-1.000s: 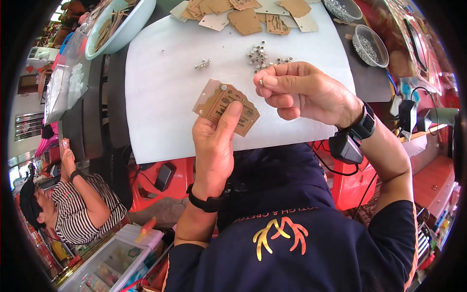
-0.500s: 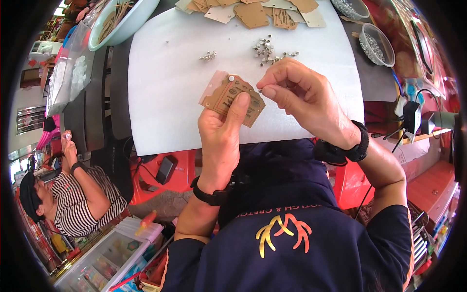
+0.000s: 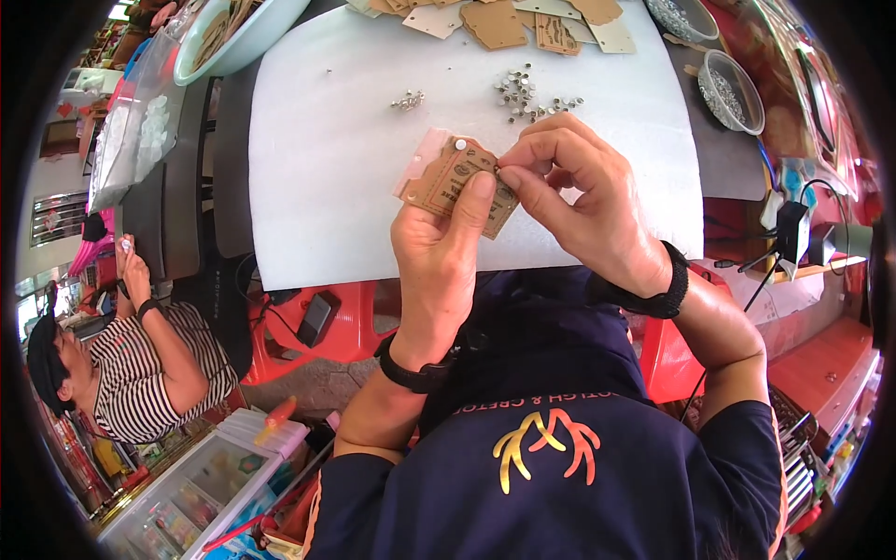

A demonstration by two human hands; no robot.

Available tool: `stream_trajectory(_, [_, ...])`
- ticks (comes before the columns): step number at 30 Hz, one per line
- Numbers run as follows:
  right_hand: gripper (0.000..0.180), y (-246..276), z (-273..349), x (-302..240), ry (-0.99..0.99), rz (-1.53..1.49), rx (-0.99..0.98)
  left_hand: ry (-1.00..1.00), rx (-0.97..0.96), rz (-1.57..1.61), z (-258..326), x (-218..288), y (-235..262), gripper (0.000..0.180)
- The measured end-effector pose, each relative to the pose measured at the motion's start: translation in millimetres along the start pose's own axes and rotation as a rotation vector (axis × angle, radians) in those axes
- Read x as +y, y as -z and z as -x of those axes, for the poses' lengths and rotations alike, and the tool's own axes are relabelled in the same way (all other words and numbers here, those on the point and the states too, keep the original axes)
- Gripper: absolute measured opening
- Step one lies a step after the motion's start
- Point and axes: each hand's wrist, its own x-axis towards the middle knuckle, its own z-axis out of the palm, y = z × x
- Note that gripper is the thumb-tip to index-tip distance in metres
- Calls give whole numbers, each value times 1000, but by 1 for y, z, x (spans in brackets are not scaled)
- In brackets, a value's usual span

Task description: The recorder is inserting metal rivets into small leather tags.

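Counter (image 3: 733, 173): dark, beneath the brown card (image 3: 437, 179), showing well out on both sides of it.
White sheet (image 3: 327, 201): over the counter, spread below the brown card and reaching past it all round.
Card pile (image 3: 493, 23): tan and pale pieces, overlapping, well beyond the brown card.
Right hand (image 3: 588, 191): just right of the brown card; narrow grip, thumb and fingertip pinched at its right edge, what lies between them too small to tell.
Left hand (image 3: 439, 252): on the near side of the brown card; grip holding it, thumb across its face.
Brown card: raised and tilted in the left grip, reaching out past the thumb.
Metal caps (image 3: 518, 89): scattered beyond the brown card, slightly right.
Silver disc (image 3: 460, 145): on the brown card's far edge.
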Motion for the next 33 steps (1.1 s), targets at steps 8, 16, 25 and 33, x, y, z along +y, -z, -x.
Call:
stream_trajectory(8, [10,1,1,3,76,60,-16,0,-4,-44,1,1,-2,30])
stream_trajectory(16, [12,-3,2,6,-76,-25,-19,-4,13,-147,1,0,-1,31])
stream_trajectory(25, [15,-2,-1,4,0,48,-39,-67,-14,-187,-1,3,-1,27])
stream_trajectory(33, [12,0,1,4,62,90,-26,-35,-40,-177,0,1,0,31])
